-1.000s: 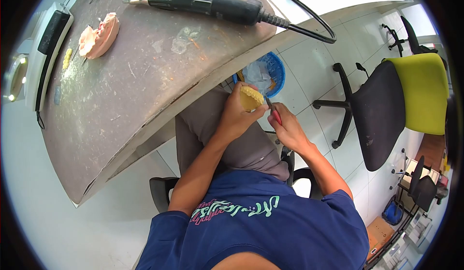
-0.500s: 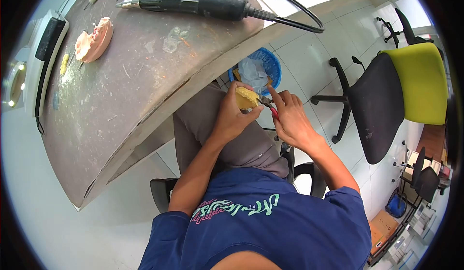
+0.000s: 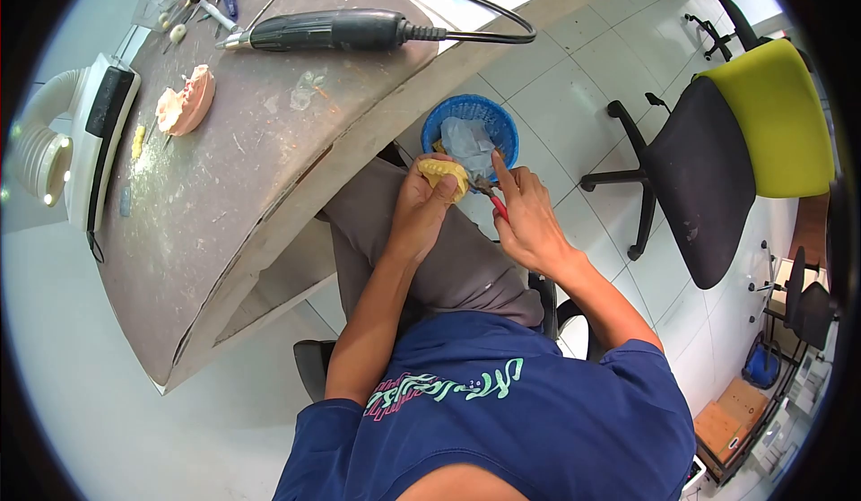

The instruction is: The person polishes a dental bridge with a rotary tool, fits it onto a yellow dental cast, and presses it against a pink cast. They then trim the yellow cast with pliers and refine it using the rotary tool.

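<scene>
My left hand (image 3: 416,212) is wrapped round a yellow plaster dental cast (image 3: 437,170), its thumb lying across the near face. In my right hand (image 3: 533,226) is a pair of red-handled pliers (image 3: 500,205), the fingers closed about the handles and the index finger stretched forward. The dark metal jaws point left, right by the cast's right edge. Both hands are over my lap, at the near side of a blue waste basket (image 3: 508,129) with a pale plastic bag (image 3: 467,140) in it.
On the worn bench (image 3: 242,156) to the left lie a black handpiece (image 3: 327,30) with a coiled cord and a pink dental cast (image 3: 186,102). A white unit with a ribbed hose (image 3: 47,138) stands at the far left. A green-backed chair (image 3: 704,174) is on the right.
My left hand has turned the yellow cast, and its thumb now covers part of it. The pliers stay at its right edge. The whole view has shifted slightly.
</scene>
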`<state>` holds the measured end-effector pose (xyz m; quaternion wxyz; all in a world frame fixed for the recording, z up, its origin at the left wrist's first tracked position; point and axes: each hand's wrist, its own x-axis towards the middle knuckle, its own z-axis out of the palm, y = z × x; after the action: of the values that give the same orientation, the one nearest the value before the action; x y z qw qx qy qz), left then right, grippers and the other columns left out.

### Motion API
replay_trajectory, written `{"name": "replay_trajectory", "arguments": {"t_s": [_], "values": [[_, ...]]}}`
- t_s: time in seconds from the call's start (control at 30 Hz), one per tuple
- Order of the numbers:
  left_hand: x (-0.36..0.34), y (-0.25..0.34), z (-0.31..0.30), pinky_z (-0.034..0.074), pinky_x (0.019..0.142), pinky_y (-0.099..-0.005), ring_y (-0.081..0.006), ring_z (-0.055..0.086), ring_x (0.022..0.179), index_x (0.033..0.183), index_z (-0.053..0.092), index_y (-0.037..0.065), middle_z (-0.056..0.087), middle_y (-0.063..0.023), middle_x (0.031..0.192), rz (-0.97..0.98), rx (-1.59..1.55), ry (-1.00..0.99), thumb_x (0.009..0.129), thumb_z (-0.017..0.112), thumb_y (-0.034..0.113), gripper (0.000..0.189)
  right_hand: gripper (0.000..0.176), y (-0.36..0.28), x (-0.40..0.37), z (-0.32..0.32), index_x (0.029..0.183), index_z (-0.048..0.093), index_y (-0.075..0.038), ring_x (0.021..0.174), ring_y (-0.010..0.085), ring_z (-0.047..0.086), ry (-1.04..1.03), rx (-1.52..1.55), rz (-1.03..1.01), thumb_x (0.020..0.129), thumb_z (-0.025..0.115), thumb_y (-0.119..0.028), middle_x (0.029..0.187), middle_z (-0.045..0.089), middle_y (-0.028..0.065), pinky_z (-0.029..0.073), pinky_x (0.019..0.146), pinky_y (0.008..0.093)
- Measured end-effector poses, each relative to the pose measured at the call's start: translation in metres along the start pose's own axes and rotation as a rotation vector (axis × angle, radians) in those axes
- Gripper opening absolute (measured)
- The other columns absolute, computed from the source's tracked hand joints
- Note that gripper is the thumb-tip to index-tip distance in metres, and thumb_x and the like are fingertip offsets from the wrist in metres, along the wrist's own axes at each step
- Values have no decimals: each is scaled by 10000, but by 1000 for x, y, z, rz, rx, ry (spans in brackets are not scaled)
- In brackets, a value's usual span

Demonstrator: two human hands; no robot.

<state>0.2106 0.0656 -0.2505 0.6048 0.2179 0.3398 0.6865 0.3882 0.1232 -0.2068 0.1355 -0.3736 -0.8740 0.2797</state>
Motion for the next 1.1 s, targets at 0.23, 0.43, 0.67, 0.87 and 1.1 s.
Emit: {"name": "replay_trajectory", "arguments": {"t_s": [0.23,0.43,0.67,0.87,1.1], "values": [[-1,-6,5,459,898,-257,-103,551,1002,1178,466,61,552,-44,1099,74,88,36,943,653,103,302,688,-5,2,11,1392,391,74,980,414,543,74,-55,-25,746,604,-27,1070,523,248,457,840,479],[0,-4,7,471,876,-252,-100,557,985,1161,468,61,560,-51,1076,65,82,18,923,659,65,305,337,19,3,28,1145,553,29,787,463,613,75,112,26,834,612,-88,840,633,236,483,676,485],[-24,8,24,483,866,-339,-190,581,983,1163,457,43,567,-94,1067,209,736,111,819,753,152,467,284,30,22,-64,1110,556,5,646,259,552,460,319,81,899,562,-185,736,566,126,467,660,380],[-82,97,70,493,858,-389,-318,581,997,1189,485,38,534,-171,1099,342,1227,21,737,776,166,552,292,-39,90,-190,1148,567,28,795,240,560,688,-89,-456,920,504,-143,929,571,142,471,761,348],[-160,227,100,493,866,-363,-302,601,983,1322,554,82,575,-144,1102,478,1489,120,678,827,154,703,333,-52,208,-191,1175,656,-2,909,341,653,371,-316,-369,973,549,-245,1060,644,189,506,841,408]]}}
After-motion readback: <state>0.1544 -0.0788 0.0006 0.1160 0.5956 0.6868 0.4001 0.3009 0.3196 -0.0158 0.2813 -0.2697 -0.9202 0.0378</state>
